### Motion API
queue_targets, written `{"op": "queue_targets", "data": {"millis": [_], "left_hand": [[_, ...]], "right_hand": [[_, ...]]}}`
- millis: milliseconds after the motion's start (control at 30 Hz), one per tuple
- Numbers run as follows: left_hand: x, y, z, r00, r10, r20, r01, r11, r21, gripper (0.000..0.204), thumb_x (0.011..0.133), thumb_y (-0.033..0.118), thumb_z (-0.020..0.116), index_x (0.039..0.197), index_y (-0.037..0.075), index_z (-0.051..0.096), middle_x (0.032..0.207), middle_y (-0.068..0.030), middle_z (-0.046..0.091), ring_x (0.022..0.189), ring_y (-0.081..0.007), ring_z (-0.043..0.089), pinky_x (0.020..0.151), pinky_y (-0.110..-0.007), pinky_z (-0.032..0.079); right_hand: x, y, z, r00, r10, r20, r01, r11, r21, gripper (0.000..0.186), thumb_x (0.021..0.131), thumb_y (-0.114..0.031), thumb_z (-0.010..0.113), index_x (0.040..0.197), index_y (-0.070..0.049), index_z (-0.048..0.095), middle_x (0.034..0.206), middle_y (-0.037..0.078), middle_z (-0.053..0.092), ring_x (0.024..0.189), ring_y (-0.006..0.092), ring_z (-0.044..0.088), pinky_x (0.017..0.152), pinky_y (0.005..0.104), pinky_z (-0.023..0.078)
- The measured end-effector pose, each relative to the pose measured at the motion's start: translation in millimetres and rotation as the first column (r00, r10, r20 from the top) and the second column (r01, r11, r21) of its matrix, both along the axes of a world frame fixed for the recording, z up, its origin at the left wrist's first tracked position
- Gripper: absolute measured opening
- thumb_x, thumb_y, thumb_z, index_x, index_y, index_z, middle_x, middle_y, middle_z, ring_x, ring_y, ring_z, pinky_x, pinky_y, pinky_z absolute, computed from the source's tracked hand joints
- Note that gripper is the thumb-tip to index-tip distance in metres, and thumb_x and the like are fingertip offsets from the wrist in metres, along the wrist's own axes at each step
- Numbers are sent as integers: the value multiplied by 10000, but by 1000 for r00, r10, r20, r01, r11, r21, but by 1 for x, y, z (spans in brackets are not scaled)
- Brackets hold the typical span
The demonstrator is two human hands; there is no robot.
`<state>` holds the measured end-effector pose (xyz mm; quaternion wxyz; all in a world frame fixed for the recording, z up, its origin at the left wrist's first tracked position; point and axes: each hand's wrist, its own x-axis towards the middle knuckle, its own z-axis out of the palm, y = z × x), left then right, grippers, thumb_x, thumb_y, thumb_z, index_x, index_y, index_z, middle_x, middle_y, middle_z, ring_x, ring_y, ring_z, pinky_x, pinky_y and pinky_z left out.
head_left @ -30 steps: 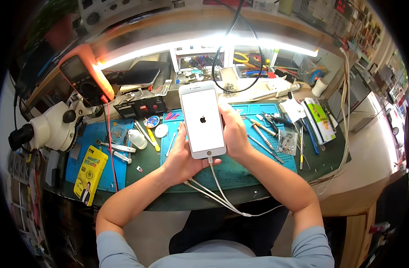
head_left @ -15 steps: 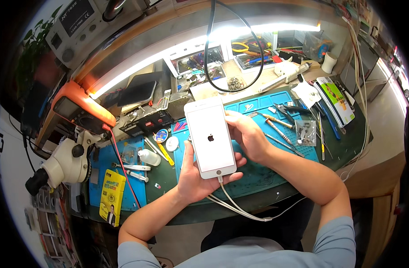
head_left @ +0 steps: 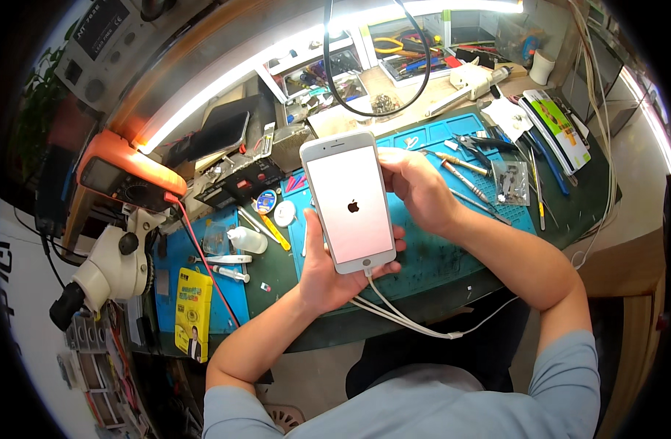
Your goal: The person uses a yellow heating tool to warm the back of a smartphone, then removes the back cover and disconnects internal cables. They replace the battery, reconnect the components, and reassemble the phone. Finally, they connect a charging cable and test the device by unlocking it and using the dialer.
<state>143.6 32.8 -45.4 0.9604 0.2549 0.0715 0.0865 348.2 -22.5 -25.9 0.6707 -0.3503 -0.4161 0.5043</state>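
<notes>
A white smartphone (head_left: 352,227) is held up over the workbench, its screen lit white with a dark logo in the middle. My left hand (head_left: 326,278) is closed around its lower part, thumb along the left edge and fingertips showing past the right edge. At the upper right edge my right hand (head_left: 423,192) grips the phone, its fingers partly hidden behind it. A white charging cable (head_left: 385,298) is plugged into the phone's bottom end and loops down to the right. Beneath the phone lies a blue-green work mat (head_left: 441,267).
On the left are an orange multimeter (head_left: 123,174), a white microscope part (head_left: 116,267), a yellow box (head_left: 193,314) and a white bottle (head_left: 246,240). To the right lie tweezers and screwdrivers, pliers (head_left: 473,150) and a small bag of parts (head_left: 511,183). A black cable loop (head_left: 426,69) hangs above.
The view has shifted slightly, so the bench appears moved. Both hands still hold the phone, and its screen looks faintly pinkish now.
</notes>
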Motion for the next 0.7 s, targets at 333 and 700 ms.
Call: {"op": "queue_targets", "data": {"millis": [333, 700], "left_hand": [[4, 6, -3, 997, -32, 68, 30, 999, 37, 1092, 885, 919, 180, 1556, 84, 394, 1433, -232, 554, 1288, -368, 582, 1061, -525, 479], [4, 16, 3, 1000, -20, 3, 19, 982, 190, 1049, 930, 875, 178, 1602, 80, 306, 1427, -267, 531, 1295, -434, 566, 1082, -583, 464]], "right_hand": [[5, -1, -5, 999, 33, 6, -33, 999, 40, 414, 1036, -294, 449, 1173, 28, 670, 1077, 91, 714, 991, 159, 663, 957, 344, 502], [2, 7, -11, 999, -7, -37, 8, 1000, 25, 461, 1036, -300, 441, 1210, 57, 677, 1102, 118, 726, 1001, 179, 685, 929, 350, 523]]}}
